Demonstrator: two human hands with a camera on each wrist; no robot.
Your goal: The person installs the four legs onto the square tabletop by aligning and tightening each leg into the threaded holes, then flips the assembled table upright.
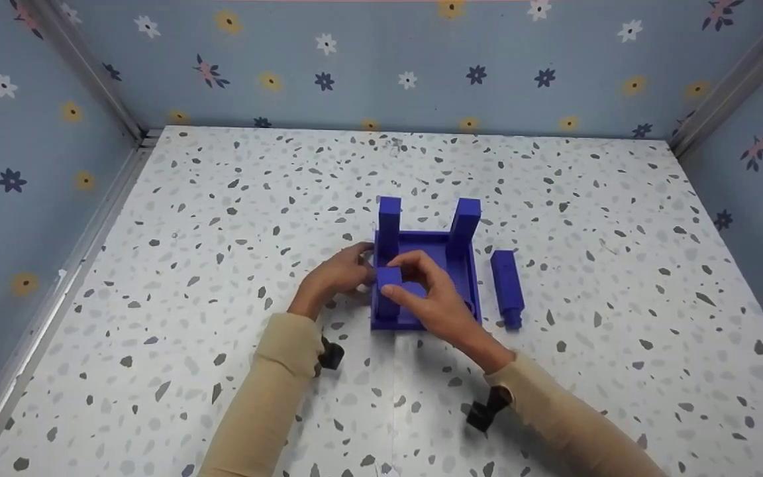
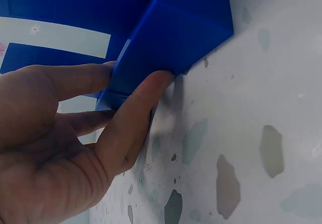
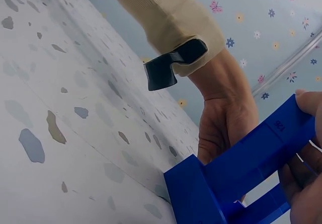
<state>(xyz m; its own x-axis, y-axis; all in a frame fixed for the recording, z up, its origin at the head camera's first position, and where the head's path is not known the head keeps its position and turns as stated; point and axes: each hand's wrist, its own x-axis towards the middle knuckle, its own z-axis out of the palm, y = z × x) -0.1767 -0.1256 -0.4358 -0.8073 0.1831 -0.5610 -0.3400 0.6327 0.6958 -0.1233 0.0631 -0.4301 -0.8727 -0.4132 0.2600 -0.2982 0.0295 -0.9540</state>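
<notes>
A blue-purple toy tabletop (image 1: 385,325) with a raised rim lies upside down on the terrazzo-patterned surface. Two square legs, the far left leg (image 1: 389,215) and the far right leg (image 1: 466,215), stand up from its far corners. At the near left corner, my right hand (image 1: 434,295) pinches a third leg (image 1: 389,276) near its upper end, thumb on the near side. That leg (image 3: 251,148) stands upright on the corner in the right wrist view. My left hand (image 1: 338,270) grips the tabletop's left edge, fingers against the outer wall (image 2: 161,38).
A loose leg (image 1: 506,285) with a narrower peg end lies to the right of the tabletop. Flower-patterned panels (image 1: 368,59) enclose the surface at the back and both sides. Black wrist mounts (image 1: 481,416) stick out below the sleeves.
</notes>
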